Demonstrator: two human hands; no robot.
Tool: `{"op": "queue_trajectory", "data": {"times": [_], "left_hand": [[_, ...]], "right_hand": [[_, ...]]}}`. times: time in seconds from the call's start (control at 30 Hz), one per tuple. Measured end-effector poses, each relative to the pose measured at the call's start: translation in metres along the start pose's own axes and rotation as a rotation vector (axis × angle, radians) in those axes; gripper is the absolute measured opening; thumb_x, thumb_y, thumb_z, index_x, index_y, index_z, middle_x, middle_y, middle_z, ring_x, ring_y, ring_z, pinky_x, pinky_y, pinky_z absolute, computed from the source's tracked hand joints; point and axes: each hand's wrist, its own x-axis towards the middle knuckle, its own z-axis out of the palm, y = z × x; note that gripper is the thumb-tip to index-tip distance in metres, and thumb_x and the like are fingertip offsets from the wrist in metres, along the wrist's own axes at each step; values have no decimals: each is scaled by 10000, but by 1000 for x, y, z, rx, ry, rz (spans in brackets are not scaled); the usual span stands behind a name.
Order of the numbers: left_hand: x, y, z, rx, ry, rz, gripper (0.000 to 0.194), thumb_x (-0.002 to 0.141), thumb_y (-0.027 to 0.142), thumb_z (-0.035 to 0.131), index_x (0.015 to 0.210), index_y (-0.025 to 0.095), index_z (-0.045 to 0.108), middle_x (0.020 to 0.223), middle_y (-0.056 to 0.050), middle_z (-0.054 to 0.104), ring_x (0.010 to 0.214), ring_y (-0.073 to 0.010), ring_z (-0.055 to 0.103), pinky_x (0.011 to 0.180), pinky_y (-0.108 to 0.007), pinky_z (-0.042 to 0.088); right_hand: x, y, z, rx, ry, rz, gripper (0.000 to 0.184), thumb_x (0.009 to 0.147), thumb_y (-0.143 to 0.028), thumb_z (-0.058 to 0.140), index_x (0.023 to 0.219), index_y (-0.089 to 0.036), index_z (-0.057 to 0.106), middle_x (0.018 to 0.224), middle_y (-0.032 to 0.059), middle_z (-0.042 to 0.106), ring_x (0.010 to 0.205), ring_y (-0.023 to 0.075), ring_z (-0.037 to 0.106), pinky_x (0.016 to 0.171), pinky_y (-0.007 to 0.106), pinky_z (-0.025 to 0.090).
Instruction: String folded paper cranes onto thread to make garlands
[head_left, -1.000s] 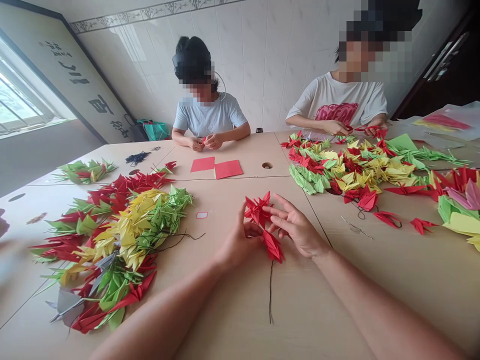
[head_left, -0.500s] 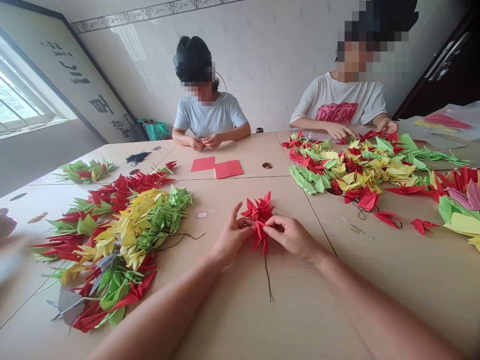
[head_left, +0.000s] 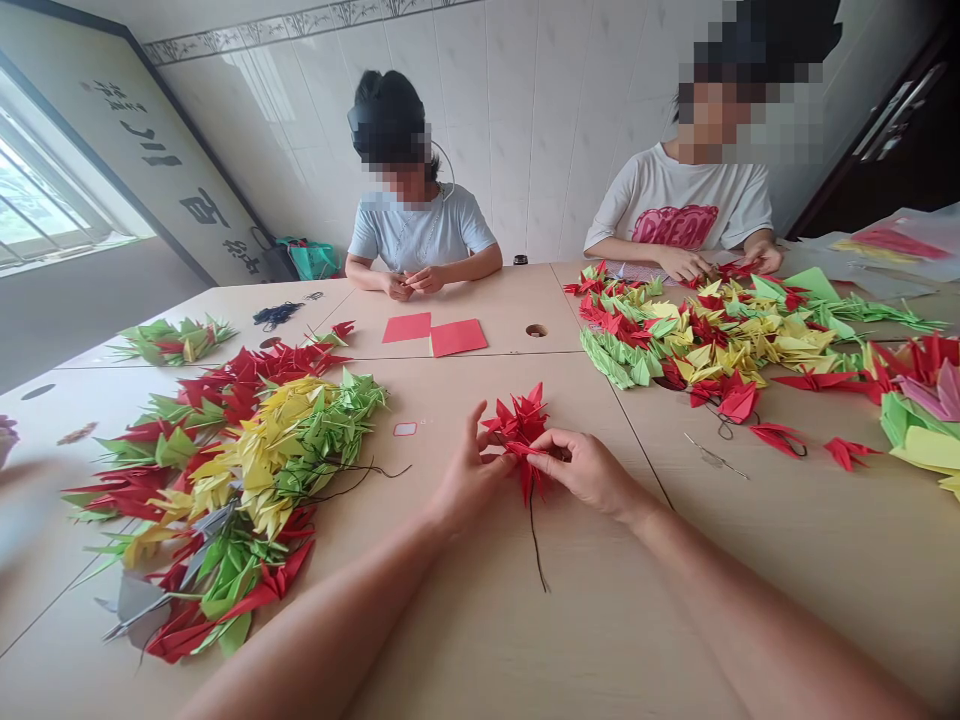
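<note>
Between my two hands is a cluster of red origami paper cranes [head_left: 519, 425], just above or on the table. My left hand [head_left: 471, 475] grips it from the left, with the index finger raised and the thumb against the folded paper. My right hand [head_left: 581, 465] pinches a red crane's point on the right side of the cluster. A dark thread [head_left: 537, 545] hangs from the cluster down toward me. What lies under the fingertips is partly hidden.
Left lies a large heap of strung paper cranes [head_left: 262, 440]; another heap [head_left: 720, 330] is at right. Red paper squares [head_left: 459, 338], a needle-like tool [head_left: 712, 455] and dark thread bundle [head_left: 276, 316] rest on the table [head_left: 480, 640]. Two people sit opposite, working with their hands.
My fingers have shifted slightly on the red cranes, and the lower folded points have turned. The hanging thread's end is a little higher. The right co-worker's hands have moved closer together.
</note>
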Motion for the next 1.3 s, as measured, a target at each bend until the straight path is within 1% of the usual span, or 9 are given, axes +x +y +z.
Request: {"op": "queue_trajectory", "data": {"times": [0.13, 0.23, 0.3, 0.47, 0.6, 0.8, 1.03, 1.17, 1.3], "left_hand": [[1, 1, -1, 39, 26, 4, 760, 733, 261, 663, 1353, 288, 224, 938, -19, 580, 763, -132, 601, 755, -324, 485], [3, 0, -3, 87, 39, 11, 701, 739, 260, 660, 1328, 268, 278, 823, 3, 580, 696, -117, 581, 661, -265, 468], [4, -1, -4, 79, 28, 13, 678, 734, 259, 664, 1311, 266, 308, 779, 11, 573, 679, -118, 574, 635, -256, 462], [2, -1, -2, -14, -75, 9, 636, 722, 257, 677, 1275, 271, 363, 804, 6, 561, 744, -141, 584, 732, -333, 489], [3, -3, -3, -21, -153, 26, 656, 704, 230, 697, 1271, 276, 370, 832, 5, 560, 756, -126, 564, 741, -314, 475], [3, -3, -5, 25, -146, 43, 696, 706, 228, 697, 1297, 267, 333, 719, 36, 548, 669, -94, 524, 670, -252, 433], [2, 1, -4, -12, -153, 51, 674, 706, 200, 686, 1277, 264, 334, 696, 46, 526, 647, -91, 506, 654, -255, 423], [2, 2, -4, 3, -167, 60, 663, 721, 218, 674, 1283, 271, 327, 714, 43, 514, 635, -85, 490, 636, -244, 407], [0, 4, -3, 82, -209, 71, 656, 770, 268, 628, 1328, 283, 283, 721, 34, 513, 636, -87, 480, 618, -234, 392]], "right_hand": [[1, 4, -4, -4, 9, 28, 244, 821, -377, 525, 740, -170, 623, 693, -1, 592, 605, 124, 505, 597, 246, 404], [2, 4, -5, -19, 29, 56, 257, 824, -385, 520, 717, -168, 603, 667, -9, 564, 586, 117, 486, 589, 245, 394], [2, 4, -4, -19, 23, 66, 261, 823, -394, 521, 728, -167, 606, 675, -9, 568, 587, 116, 479, 585, 244, 387], [2, 2, -2, 38, -34, 93, 269, 790, -415, 567, 776, -156, 635, 709, -1, 598, 613, 119, 488, 576, 238, 375], [2, 3, -2, 65, -23, 126, 303, 756, -445, 599, 806, -151, 654, 713, 3, 611, 632, 133, 518, 577, 244, 380], [2, 3, -2, 102, -38, 123, 302, 741, -445, 615, 739, -145, 656, 736, 21, 637, 701, 155, 557, 626, 255, 408], [2, -1, 0, 152, -20, 100, 263, 737, -403, 624, 789, -149, 667, 831, 46, 664, 797, 180, 577, 705, 277, 432], [2, -1, -1, 144, -36, 134, 277, 745, -421, 612, 772, -149, 651, 751, 19, 622, 665, 135, 527, 604, 248, 402], [2, 2, -3, 127, -62, 145, 335, 743, -474, 600, 752, -140, 630, 625, -22, 515, 552, 99, 425, 517, 230, 335]]}}
